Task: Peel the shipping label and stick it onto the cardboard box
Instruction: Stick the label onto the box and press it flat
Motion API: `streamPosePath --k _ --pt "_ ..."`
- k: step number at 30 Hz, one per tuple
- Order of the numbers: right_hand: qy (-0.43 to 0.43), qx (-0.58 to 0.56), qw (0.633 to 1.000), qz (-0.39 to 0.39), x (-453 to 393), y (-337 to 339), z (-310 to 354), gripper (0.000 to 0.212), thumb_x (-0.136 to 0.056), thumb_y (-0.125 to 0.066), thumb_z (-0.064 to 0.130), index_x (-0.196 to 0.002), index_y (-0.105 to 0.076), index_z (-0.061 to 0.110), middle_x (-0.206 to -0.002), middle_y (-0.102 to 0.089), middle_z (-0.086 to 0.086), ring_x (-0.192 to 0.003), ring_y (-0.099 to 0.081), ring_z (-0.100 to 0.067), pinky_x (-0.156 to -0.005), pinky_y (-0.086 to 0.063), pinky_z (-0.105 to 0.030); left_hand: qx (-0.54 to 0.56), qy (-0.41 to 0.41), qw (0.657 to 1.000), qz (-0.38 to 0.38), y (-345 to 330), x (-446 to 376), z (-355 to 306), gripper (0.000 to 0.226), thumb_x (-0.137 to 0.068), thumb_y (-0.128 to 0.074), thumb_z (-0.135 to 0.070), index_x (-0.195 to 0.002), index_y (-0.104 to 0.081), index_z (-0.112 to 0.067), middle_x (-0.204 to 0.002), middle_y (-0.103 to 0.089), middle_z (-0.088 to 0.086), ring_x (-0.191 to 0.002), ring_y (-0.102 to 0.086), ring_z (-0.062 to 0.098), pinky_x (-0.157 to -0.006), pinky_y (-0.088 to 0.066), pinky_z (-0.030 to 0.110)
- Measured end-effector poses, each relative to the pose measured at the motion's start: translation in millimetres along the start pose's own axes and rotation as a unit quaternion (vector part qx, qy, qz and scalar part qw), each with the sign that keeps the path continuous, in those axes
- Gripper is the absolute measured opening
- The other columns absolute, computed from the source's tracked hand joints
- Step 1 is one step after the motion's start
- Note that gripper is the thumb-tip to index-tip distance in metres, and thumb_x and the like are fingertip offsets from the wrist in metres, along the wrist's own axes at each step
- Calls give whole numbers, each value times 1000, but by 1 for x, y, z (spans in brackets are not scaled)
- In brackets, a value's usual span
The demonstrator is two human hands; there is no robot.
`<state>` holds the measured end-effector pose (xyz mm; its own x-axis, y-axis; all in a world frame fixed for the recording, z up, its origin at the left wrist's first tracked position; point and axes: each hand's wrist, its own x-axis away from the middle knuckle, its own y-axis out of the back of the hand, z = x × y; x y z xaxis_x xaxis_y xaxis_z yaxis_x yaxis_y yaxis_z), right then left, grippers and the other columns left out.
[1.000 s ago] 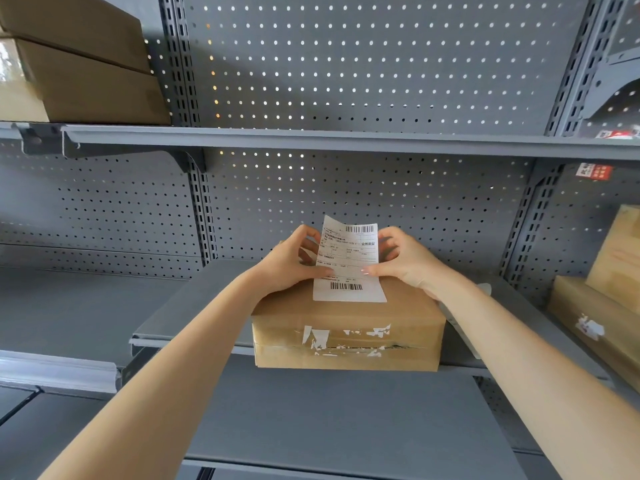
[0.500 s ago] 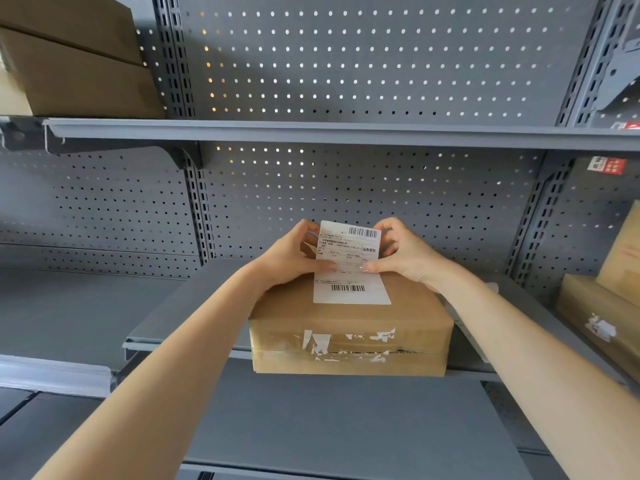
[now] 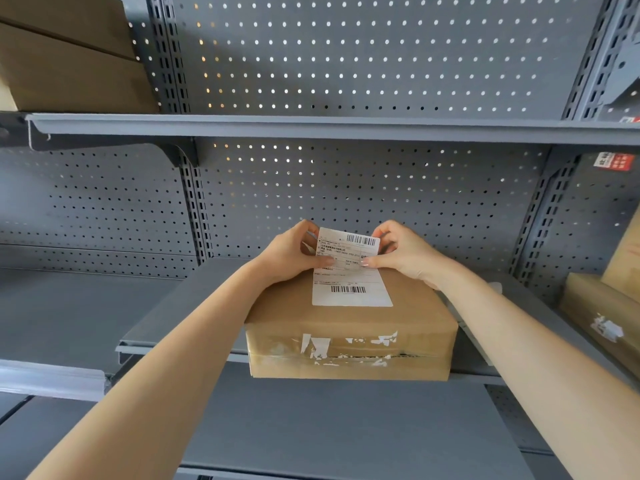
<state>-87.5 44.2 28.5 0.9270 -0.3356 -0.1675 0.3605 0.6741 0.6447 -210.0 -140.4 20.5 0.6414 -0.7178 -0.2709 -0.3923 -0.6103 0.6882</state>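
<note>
The left hand (image 3: 289,252) pinches the label's left edge, thumb pressed on its face – apparently to keep it square. The shipping label (image 3: 349,271) lies on the cardboard box (image 3: 349,327) on the shelf (image 3: 180,306), near end flat, far end raised. The right hand (image 3: 407,252) pinches the other edge likewise – probably ready to smooth it down.

Grey metal shelving (image 3: 311,126) with perforated back panels (image 3: 381,57); light shows through the holes. Brown cartons (image 3: 69,64) stand on the upper left shelf.
</note>
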Motion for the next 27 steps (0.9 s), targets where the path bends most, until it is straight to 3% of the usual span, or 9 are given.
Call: streamPosePath --k 5,7,12,16,20,27 --pt "2 36 999 -6 -7 -4 -2 32 -78 -76 20 -101 -53 17 -100 -64 3 -84 -58 -11 -81 -48 -32 -42 7 999 -10 0 -3 2 44 -72 -81 -32 -103 -52 -20 -105 -66 -3 -92 -61 15 -86 -51 30" --pt "2 40 999 -2 -9 -5 -4 31 -76 -77 20 -96 -53 18 -101 -65 2 -84 -57 -14 -83 -48 -36 -49 11 999 -7 0 -3 2 49 -71 -82 -32 -108 -53 -19 -104 -64 -5 -92 -60 14 -84 -50 28" --pt "11 54 998 -6 -12 -3 -3 28 -76 -77 22 -91 -53 18 -101 -64 2 -83 -55 -14 -71 -44 -28 -44 19 999 7 0 -9 1 60 -73 -81 -31 -125 -52 -19 -113 -63 -3 -96 -60 14 -91 -50 32" --pt "10 60 998 -12 -17 -3 -2 24 -80 -74 28 -89 -53 19 -98 -61 6 -90 -55 -16 -73 -43 -28 -68 12 998 -6 0 -13 0 41 -80 -75 -32 -117 -61 -19 -102 -62 -7 -87 -57 10 -77 -44 20" --pt "8 85 996 -8 -21 -6 -5 25 -78 -75 31 -85 -55 19 -90 -60 6 -88 -55 -17 -77 -45 -33 -89 -1 996 -18 -2 -15 4 36 -77 -78 -28 -108 -64 -17 -96 -61 -9 -78 -55 5 -66 -39 7" --pt "-6 85 996 -10 -24 -5 -4 31 -76 -77 30 -97 -57 20 -89 -57 6 -85 -54 -15 -76 -44 -31 -120 -9 992 -26 -4 -22 5 26 -81 -73 -32 -102 -65 -20 -98 -64 -4 -84 -57 11 -71 -43 19"
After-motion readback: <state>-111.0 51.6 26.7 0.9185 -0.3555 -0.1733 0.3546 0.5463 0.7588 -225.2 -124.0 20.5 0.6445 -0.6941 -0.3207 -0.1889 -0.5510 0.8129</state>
